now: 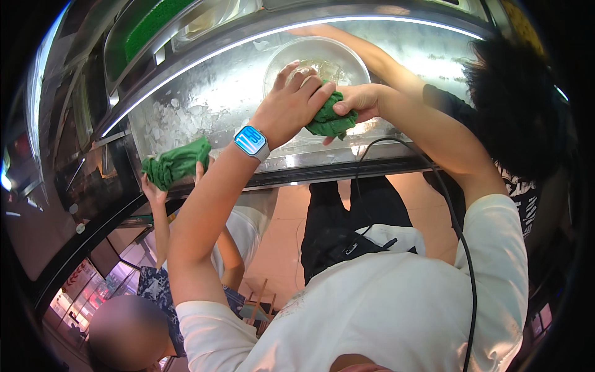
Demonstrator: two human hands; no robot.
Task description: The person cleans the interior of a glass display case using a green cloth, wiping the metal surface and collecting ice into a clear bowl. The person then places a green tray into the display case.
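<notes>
A bunched green cloth (332, 118) is held between my two hands, just in front of a round translucent basin (279, 60). My left hand (290, 102), with a smartwatch (251, 141) on its wrist, grips the cloth's left side from above. Its fingers reach over the basin's near part. My right hand (362, 102) is closed around the other side, thumb lying across the front. Clear pieces or liquid (325, 69) show inside the basin. The cloth and my hands hide part of its near rim.
Crushed ice (181, 123) lies at the left of the metal counter trough (223, 88). A person at left holds another green cloth (179, 162). A second person's arm (376, 53) reaches behind the basin from the right. A black cable (448, 200) hangs across my right side.
</notes>
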